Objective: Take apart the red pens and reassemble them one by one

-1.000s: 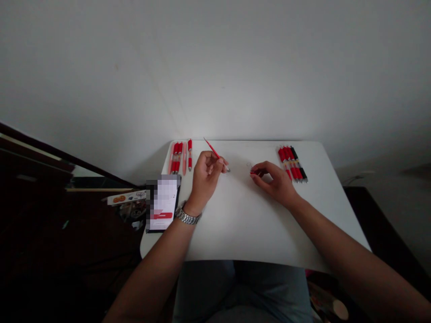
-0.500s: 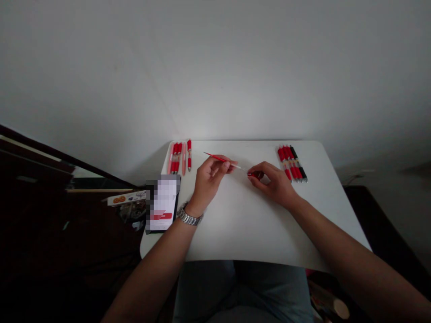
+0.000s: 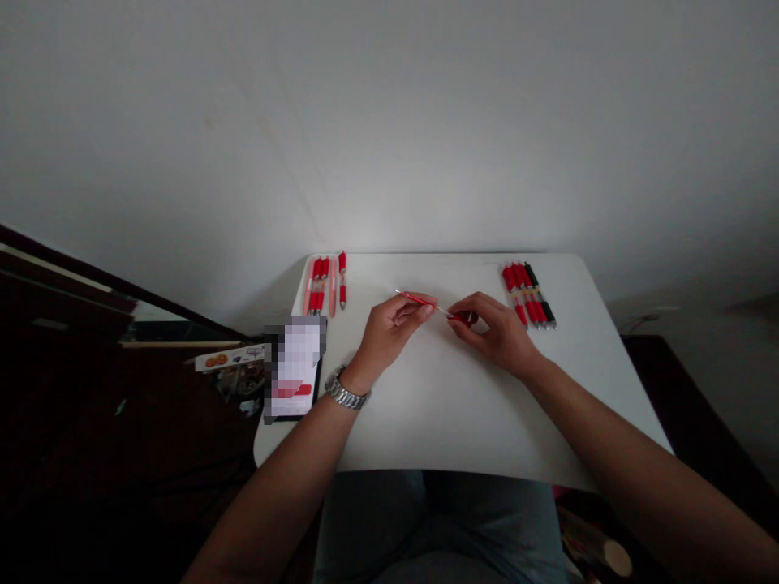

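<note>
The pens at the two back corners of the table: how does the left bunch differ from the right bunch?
The left bunch looks all red and pinkish; the right bunch has red pens plus one black pen on its outer side. The left bunch is loose, with one pen lying slightly apart, while the right bunch lies tightly side by side, slanted. Both rest untouched on the white table, away from either hand.

Both forearms reach forward and converge near the middle. The left hand (image 3: 393, 328), a metal watch at its wrist, pinches with thumb and fingertips pointing right. The right hand (image 3: 496, 328) faces it, fingers curled and pinched; the fingertips of the two hands nearly meet.
</note>
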Demonstrator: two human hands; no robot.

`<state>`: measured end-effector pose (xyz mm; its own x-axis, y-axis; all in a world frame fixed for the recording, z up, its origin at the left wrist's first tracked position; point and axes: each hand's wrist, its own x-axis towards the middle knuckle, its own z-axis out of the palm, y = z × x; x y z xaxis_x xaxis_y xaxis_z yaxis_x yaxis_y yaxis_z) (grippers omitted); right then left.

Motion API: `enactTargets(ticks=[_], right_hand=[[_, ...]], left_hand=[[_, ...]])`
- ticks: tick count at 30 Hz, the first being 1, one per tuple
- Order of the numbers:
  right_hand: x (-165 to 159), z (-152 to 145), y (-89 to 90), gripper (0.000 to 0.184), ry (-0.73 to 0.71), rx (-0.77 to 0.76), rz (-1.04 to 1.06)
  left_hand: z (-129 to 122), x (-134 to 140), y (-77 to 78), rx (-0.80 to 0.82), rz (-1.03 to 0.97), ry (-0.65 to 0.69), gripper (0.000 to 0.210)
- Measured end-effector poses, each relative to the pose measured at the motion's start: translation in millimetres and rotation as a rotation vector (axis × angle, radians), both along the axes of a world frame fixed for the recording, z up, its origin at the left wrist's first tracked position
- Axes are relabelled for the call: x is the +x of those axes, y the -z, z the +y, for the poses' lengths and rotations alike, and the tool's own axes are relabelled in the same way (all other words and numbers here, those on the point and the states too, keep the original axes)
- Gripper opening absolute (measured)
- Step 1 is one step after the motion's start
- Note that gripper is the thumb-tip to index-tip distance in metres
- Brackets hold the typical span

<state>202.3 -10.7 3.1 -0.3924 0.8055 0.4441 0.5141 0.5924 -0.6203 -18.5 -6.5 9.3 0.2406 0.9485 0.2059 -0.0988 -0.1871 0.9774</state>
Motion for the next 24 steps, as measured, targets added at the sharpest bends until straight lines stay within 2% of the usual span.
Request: enactTargets(ticks=[11,24], right_hand=[[-1.9,-1.5,-2.7,0.012,0.021,-0.01,0.02],[-1.6,-2.2,-3.8,0.012,0.022,0.01,0.017]], left_hand=[[0.0,-0.3,-0.2,-0.006,-0.004,0.018,0.027],[1.1,-1.2,0.1,-0.026,-0.167,-0.078,0.022]])
